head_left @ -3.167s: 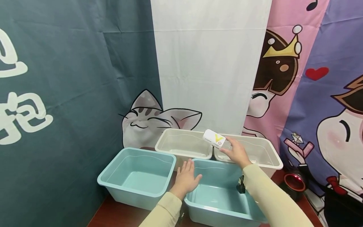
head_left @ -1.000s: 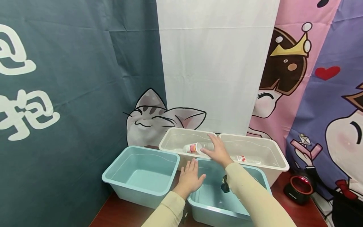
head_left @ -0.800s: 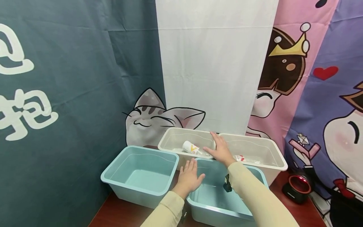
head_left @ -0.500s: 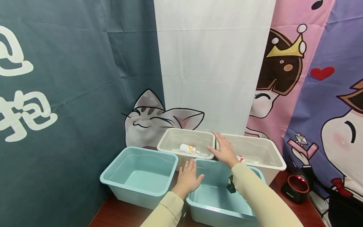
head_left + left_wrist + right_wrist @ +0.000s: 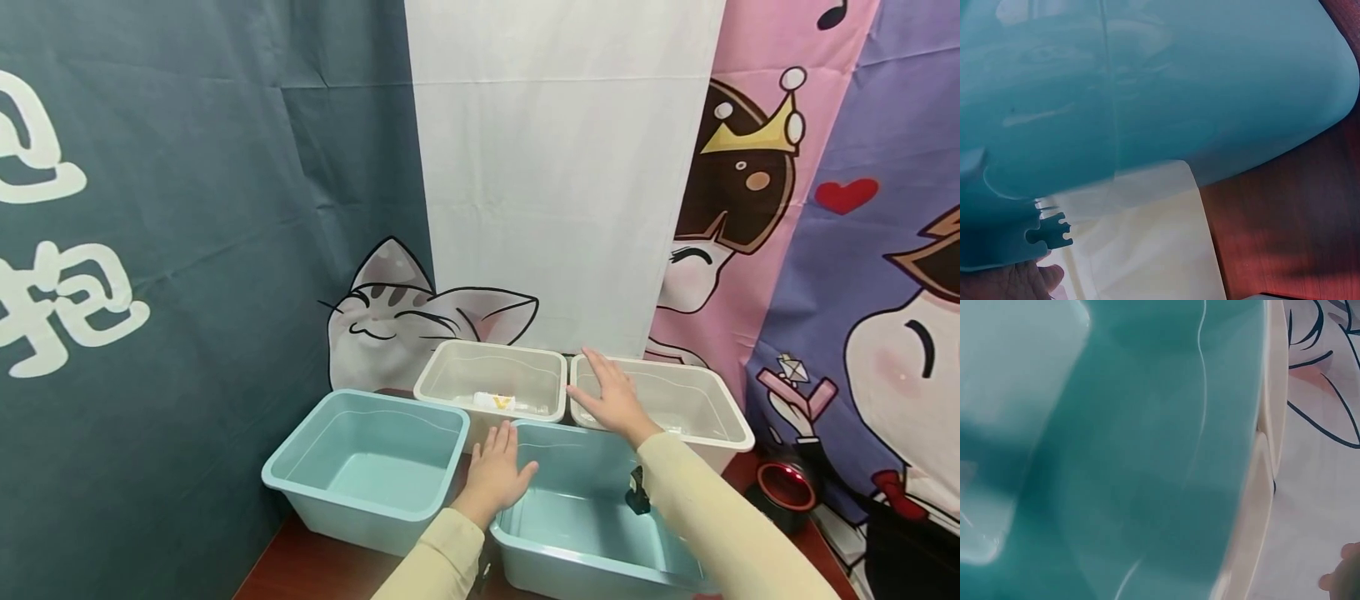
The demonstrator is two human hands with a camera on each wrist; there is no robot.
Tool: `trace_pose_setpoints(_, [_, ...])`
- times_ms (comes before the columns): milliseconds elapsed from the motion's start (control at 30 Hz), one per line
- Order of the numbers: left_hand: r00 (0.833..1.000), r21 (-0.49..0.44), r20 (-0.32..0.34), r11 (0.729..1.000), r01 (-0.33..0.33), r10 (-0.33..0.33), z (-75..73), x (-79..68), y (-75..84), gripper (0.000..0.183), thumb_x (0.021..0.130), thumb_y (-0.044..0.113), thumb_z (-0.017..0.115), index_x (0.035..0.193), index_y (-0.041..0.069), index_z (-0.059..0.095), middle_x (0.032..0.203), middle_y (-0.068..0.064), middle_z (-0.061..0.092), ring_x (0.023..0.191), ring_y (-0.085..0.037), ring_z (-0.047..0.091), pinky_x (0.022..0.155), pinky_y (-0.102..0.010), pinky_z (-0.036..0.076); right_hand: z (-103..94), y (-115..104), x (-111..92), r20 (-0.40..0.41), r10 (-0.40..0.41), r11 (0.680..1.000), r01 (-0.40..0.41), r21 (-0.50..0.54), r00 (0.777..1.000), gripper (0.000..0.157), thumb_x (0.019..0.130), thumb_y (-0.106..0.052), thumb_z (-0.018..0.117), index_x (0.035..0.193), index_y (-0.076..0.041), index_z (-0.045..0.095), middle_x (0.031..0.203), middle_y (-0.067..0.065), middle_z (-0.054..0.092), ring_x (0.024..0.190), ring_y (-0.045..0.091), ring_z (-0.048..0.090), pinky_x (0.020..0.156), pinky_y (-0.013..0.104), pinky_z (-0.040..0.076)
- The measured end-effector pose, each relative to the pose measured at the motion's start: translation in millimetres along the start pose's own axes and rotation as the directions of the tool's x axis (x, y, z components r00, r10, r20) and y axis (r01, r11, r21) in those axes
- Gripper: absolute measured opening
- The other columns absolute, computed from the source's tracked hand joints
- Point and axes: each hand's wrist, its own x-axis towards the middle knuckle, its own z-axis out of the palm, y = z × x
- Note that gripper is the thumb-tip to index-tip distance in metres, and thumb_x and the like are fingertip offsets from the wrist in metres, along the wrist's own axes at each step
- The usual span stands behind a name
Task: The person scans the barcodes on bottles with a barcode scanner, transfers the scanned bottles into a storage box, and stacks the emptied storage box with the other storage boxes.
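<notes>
A clear plastic bottle with a white label and a yellow V (image 5: pixel 493 401) lies on its side in the left cream bin (image 5: pixel 442 392). My right hand (image 5: pixel 617 400) hangs with spread fingers over the left part of the right cream bin (image 5: pixel 731 429), holding nothing. Under it, part of a clear bottle (image 5: pixel 667 428) shows; the hand and wrist hide the rest. My left hand (image 5: pixel 495 475), fingers straight, is at the left rim of the right blue bin (image 5: pixel 592 560). Its thumb (image 5: pixel 1052 277) appears low in the left wrist view.
Another blue bin (image 5: pixel 363 500) stands at the left on the red-brown table (image 5: pixel 315 571). A black round device with a red-lit ring (image 5: pixel 783 492) sits right of the bins. A printed cloth backdrop (image 5: pixel 562 208) rises close behind them.
My right hand has let go of the V-label bottle, which rolled and settled in the left cream bin. That hand then moved right, over the right cream bin. The left hand stayed put.
</notes>
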Motion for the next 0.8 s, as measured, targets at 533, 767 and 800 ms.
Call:
trace_pose_setpoints(533, [1.0, -0.039, -0.008, 0.999, -0.015, 0.015, -0.9, -0.2, -1.1, 0.077, 0.103, 0.05, 0.049, 0.157, -0.001, 0.029, 0.166, -0.016, 0.024, 0.153, -0.036, 0.021, 0.119, -0.06, 0.022, -62.2, 28, -47, 0.055, 0.092, 0.993, -0.095, 0.065, 0.994, 0.084, 0.099, -0.048, 0.062, 0.164, -0.023, 0.015, 0.163, 0.026, 0.022, 0.145, 0.054, 0.023, 0.107, 0.076, 0.023])
trace_pose_setpoints(767, [1.0, -0.032, -0.006, 0.999, -0.019, 0.019, -0.6, 0.7, -3.6, 0.077, 0.103, 0.051, 0.047, 0.157, -0.001, 0.03, 0.166, -0.016, 0.023, 0.152, -0.037, 0.022, 0.119, -0.059, 0.023, -84.3, 40, -63, 0.036, 0.097, 0.994, -0.099, 0.049, 0.995, 0.081, 0.1, -0.043, 0.063, 0.162, -0.014, 0.021, 0.154, 0.034, 0.032, 0.136, 0.057, 0.035, 0.102, 0.076, 0.031])
trace_pose_setpoints(800, [1.0, -0.039, -0.006, 0.999, -0.02, 0.02, -0.7, 0.5, -3.8, 0.077, 0.103, 0.05, 0.048, 0.157, -0.001, 0.03, 0.166, -0.016, 0.023, 0.152, -0.037, 0.023, 0.119, -0.059, 0.024, -86.8, 41, -65, 0.029, 0.094, 0.994, -0.095, 0.045, 0.995, 0.08, 0.1, -0.042, 0.063, 0.161, -0.011, 0.023, 0.152, 0.035, 0.034, 0.133, 0.058, 0.038, 0.1, 0.075, 0.033])
